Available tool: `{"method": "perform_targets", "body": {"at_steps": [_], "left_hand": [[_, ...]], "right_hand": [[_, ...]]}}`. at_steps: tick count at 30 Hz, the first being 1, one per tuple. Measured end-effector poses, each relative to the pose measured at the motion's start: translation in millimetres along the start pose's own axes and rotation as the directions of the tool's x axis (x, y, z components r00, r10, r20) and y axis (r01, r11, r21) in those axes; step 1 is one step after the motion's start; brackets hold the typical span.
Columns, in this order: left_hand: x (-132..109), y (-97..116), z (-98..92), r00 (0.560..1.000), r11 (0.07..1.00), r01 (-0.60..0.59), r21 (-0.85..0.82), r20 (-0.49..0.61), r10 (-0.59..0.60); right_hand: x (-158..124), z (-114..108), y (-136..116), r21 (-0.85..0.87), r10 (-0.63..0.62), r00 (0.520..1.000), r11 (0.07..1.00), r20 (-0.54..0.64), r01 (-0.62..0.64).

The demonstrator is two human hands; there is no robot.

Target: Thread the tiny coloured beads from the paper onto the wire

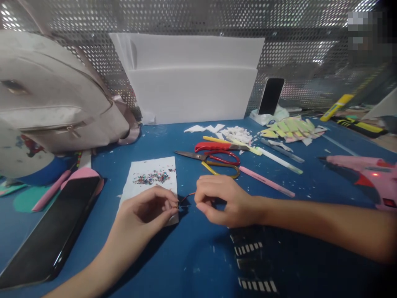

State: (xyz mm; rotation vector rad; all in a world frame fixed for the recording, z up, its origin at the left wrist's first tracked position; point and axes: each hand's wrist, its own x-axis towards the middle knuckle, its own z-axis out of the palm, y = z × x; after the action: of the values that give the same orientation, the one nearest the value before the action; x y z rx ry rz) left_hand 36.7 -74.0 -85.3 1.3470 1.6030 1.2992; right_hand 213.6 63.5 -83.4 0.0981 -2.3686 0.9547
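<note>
Bench (pixel 204 265): blue, paper scraps (pixel 237 134) around, perforated metal panel (pixel 294 41) behind
Left hand (pixel 135 209): pinching a thin wire-like bit (pixel 189 195), mid-frame
Right hand (pixel 229 201): fingers curled beside it, can't tell if gripping
Hard to see: upper right's pixelated, hot glue gun (pixel 369 174) chopped by right edge

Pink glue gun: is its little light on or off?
On. The small light glows orange-red on the side of the pink glue gun.

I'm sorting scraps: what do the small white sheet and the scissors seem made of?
Small white rectangular sheet: probably matte paper, thin and without shine. Scissors with red and yellow handles: blades look like dull grey-brown metal; smooth, bright loops suggest plastic or coating.
</note>
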Motion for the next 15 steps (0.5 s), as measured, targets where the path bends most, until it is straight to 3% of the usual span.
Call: {"method": "perform_targets", "body": {"at_steps": [15], "left_hand": [[-2.4, -2.1, -0.2, 1.0, 1.0, -0.01, -0.016, 0.0, 0.01]], "right_hand": [[-2.2, 0.4, 2.0, -0.006, 0.001, 0.999, 1.0, 0.043, 0.0]]}}
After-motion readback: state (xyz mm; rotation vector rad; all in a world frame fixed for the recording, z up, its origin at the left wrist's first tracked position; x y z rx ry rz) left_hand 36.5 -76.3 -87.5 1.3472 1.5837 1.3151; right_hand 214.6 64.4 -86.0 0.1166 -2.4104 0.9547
